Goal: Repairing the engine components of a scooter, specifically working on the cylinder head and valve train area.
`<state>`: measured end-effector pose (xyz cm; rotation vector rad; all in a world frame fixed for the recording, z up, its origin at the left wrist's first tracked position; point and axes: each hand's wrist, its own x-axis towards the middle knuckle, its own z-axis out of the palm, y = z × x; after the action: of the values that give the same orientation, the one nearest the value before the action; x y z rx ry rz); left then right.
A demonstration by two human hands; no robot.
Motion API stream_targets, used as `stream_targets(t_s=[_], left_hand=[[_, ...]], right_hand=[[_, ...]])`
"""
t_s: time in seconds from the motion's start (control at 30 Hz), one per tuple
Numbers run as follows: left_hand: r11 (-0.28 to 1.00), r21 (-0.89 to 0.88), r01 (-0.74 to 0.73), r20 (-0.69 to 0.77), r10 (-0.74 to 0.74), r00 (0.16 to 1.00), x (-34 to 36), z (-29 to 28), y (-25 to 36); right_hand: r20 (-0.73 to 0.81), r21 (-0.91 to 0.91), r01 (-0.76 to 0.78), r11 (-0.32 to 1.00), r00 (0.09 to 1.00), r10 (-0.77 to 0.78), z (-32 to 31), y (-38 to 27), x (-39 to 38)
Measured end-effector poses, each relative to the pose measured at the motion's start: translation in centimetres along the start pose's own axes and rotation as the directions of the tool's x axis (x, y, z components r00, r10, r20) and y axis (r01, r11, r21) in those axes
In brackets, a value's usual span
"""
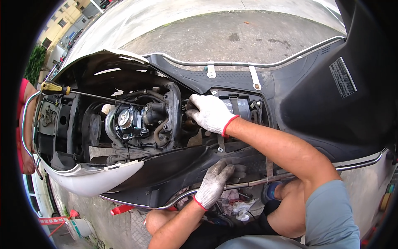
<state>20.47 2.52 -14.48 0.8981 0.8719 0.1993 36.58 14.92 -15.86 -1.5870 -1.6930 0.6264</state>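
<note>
An opened scooter body (174,157) lies across the view, its engine bay showing a silver carburetor (126,120), hoses (159,135) and cables. My right hand (209,114), in a white glove with red cuff, has its fingers curled beside the black frame bar (176,124), next to a battery (240,110); what they hold is hidden. My left hand (211,186), gloved alike with dirty fingertips, rests open on the near dark side panel, fingers slightly bent. A yellow-handled screwdriver (54,88) lies across the left of the bay, its long shaft over the engine.
Another person's arm (27,141) shows at the far left. Below the scooter are scattered rags (240,207) and red objects (122,209). The floorboard (269,91) with metal rails extends right to the dark front shield (340,116). A building (62,20) and vehicles stand beyond.
</note>
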Motion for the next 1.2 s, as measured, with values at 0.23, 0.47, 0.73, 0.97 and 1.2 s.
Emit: stream_targets(t_s=[0.23, 0.47, 0.73, 0.97, 1.2], left_hand=[[1.0, 0.024, -0.017, 0.005, 0.017, 1.0, 0.0, -0.5, 0.0], [0.999, 0.015, -0.036, 0.018, 0.036, 0.999, -0.2, -0.5, -0.2], [0.999, -0.03, -0.021, 0.022, 0.022, 1.0, 0.1, -0.9, -0.9], [0.999, 0.03, -0.027, 0.037, 0.026, 0.999, 0.5, -0.4, -0.9], [1.0, 0.017, 0.0, 0.009, -0.001, 1.0, 0.5, -0.6, -1.3]], right_hand=[[-0.044, -0.009, 0.006, 1.0, 0.999, -0.007, -0.4, 0.8, -1.0], [0.095, -0.132, -0.148, 0.98, 0.982, 0.161, -1.4, 1.2, -2.2], [0.124, -0.107, -0.084, 0.991, 0.988, 0.097, -0.1, 0.5, -2.7], [0.101, -0.151, -0.075, 0.986, 0.991, 0.091, 0.1, 1.0, -2.5], [0.085, -0.151, -0.077, 0.986, 0.992, 0.091, 0.0, 0.3, -2.8]])
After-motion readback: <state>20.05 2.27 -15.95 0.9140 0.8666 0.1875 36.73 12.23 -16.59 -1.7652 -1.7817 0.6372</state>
